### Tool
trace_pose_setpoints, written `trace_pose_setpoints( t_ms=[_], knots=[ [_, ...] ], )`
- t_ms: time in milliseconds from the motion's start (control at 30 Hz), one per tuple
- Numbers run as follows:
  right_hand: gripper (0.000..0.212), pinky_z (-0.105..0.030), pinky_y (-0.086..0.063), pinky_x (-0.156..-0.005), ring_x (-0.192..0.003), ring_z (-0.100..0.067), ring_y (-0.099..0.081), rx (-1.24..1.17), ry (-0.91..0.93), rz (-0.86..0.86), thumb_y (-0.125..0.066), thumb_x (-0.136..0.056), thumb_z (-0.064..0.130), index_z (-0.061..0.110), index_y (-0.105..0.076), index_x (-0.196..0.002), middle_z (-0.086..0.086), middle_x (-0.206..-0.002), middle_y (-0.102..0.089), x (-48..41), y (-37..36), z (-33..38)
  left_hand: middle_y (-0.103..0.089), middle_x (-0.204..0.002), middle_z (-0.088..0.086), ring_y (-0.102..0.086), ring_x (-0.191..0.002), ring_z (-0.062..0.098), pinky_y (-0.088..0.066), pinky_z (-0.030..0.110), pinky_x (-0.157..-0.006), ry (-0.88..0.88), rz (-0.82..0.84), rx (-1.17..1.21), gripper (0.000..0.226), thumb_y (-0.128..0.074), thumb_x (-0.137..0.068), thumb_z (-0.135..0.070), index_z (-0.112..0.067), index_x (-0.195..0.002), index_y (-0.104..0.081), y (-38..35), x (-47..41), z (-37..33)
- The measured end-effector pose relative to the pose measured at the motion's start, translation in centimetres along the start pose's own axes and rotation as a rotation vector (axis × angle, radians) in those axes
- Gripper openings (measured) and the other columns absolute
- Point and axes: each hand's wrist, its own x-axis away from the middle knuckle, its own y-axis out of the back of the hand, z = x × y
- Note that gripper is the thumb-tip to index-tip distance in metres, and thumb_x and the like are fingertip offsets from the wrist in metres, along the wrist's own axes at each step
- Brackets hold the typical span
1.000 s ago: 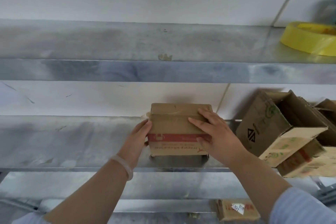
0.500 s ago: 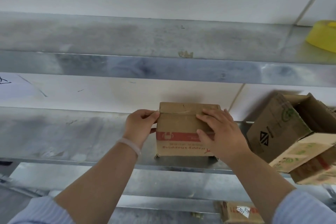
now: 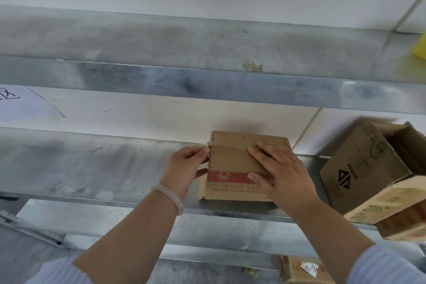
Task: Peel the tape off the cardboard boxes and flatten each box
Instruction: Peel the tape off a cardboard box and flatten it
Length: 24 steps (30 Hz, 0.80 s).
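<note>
- The box (image 3: 232,163) stands on the metal shelf (image 3: 92,168) right in front of me. It is near the shelf's front edge, with the white wall behind it.
- It is closed. A red band runs across the face toward me, and the printed words under the band read upside down.
- My left hand (image 3: 184,168) is at the box's upper left corner. Its fingers are curled, and the fingertips pinch the bunched end of the tape (image 3: 208,144).
- From that pinch the tape runs as a thin, wrinkled strip to the right along the box top. It disappears under the fingers of my other hand.
- My right hand (image 3: 281,175) lies flat on the right half of the box. The fingers are straight and spread and press the box down, with the thumb on the red band. This hand grips nothing.
- I wear a pale bracelet (image 3: 169,198) on my left wrist.
- To the right on the same shelf, other boxes (image 3: 359,168) are piled tilted, apart from mine. The top one is open.
- An upper shelf (image 3: 161,41) runs above. Something yellow (image 3: 420,48) shows at its right edge, cut off by the frame.
- Below, near my right sleeve, lies a small carton (image 3: 302,270) with a white label with writing on it.
</note>
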Motion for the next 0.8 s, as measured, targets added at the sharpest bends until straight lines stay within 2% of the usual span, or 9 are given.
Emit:
trace_pose_setpoints(
  t_ms=[133,233,267,333,467,667,733,800],
  knots=[
    [0.076,-0.032,-0.009,-0.118,-0.141,-0.011,-0.03,0.004,-0.044,0.002,-0.016,-0.082,0.083,0.046,-0.037,-0.145,0.018,-0.152,-0.036,-0.5,0.4,0.4,-0.076,-0.09,0.002,-0.072,-0.09,0.014,-0.06,0.04,-0.08,-0.039,-0.05,-0.096,0.007,-0.069,-0.089,-0.017,-0.01,-0.09,-0.072,-0.2,-0.6,-0.6],
    [0.072,-0.045,-0.021,-0.117,-0.136,-0.017,-0.035,0.084,-0.043,-0.002,-0.008,-0.083,0.08,0.051,-0.021,-0.147,0.017,-0.148,-0.038,-1.3,0.4,2.0,-0.076,-0.083,-0.001,-0.072,-0.083,0.01,-0.061,0.035,-0.072,-0.103,-0.094,-0.23,0.011,-0.07,-0.088,-0.019,-0.009,-0.083,-0.07,-0.3,-0.7,-0.9],
    [0.07,-0.05,-0.02,-0.118,-0.138,-0.018,-0.032,0.119,-0.022,0.02,-0.004,-0.084,0.077,0.052,-0.015,-0.148,0.016,-0.15,-0.035,-1.4,0.2,2.5,-0.075,-0.082,-0.002,-0.072,-0.08,0.008,-0.061,0.033,-0.07,-0.117,-0.106,-0.269,0.013,-0.07,-0.088,-0.02,-0.007,-0.083,-0.07,-0.3,-0.8,-1.0],
    [0.07,-0.055,-0.015,-0.118,-0.143,-0.018,-0.024,0.133,-0.009,0.054,0.002,-0.084,0.074,0.053,-0.017,-0.148,0.017,-0.154,-0.03,-1.6,-0.3,2.9,-0.075,-0.083,-0.002,-0.072,-0.077,0.005,-0.061,0.031,-0.066,-0.135,-0.123,-0.316,0.015,-0.07,-0.089,-0.021,-0.006,-0.083,-0.068,-0.3,-0.8,-1.1],
    [0.069,-0.055,-0.013,-0.118,-0.144,-0.015,-0.021,0.128,-0.013,0.07,-0.001,-0.084,0.075,0.054,-0.021,-0.146,0.019,-0.153,-0.03,-1.6,-0.9,2.4,-0.073,-0.087,-0.002,-0.071,-0.074,0.004,-0.06,0.027,-0.061,-0.116,-0.103,-0.377,0.014,-0.063,-0.094,-0.021,-0.009,-0.09,-0.064,-0.1,-0.9,-1.5],
    [0.069,-0.06,-0.008,-0.118,-0.143,-0.016,-0.02,0.125,-0.01,0.135,-0.007,-0.082,0.074,0.053,-0.026,-0.145,0.018,-0.152,-0.032,-1.1,-2.6,2.6,-0.07,-0.098,0.0,-0.072,-0.078,0.01,-0.061,0.035,-0.067,0.017,-0.04,-0.445,0.013,-0.055,-0.098,-0.021,-0.009,-0.093,-0.058,0.3,-0.7,-0.7],
    [0.069,-0.061,-0.008,-0.118,-0.143,-0.016,-0.021,0.127,-0.013,0.136,-0.008,-0.082,0.074,0.053,-0.026,-0.145,0.018,-0.151,-0.033,-1.2,-2.8,2.8,-0.067,-0.094,-0.002,-0.068,-0.08,0.012,-0.06,0.037,-0.067,-0.063,-0.082,-0.557,0.015,-0.055,-0.098,-0.024,-0.013,-0.088,-0.057,0.1,-0.5,-0.5],
    [0.069,-0.06,-0.008,-0.118,-0.143,-0.016,-0.021,0.124,-0.021,0.134,-0.008,-0.082,0.074,0.053,-0.026,-0.145,0.018,-0.151,-0.033,-1.4,-2.9,2.8,-0.062,-0.082,-0.007,-0.06,-0.072,0.009,-0.048,0.024,-0.057,-0.224,-0.128,-0.782,0.018,-0.058,-0.095,-0.029,-0.021,-0.079,-0.056,-0.2,-0.5,-0.4]
  ],
)
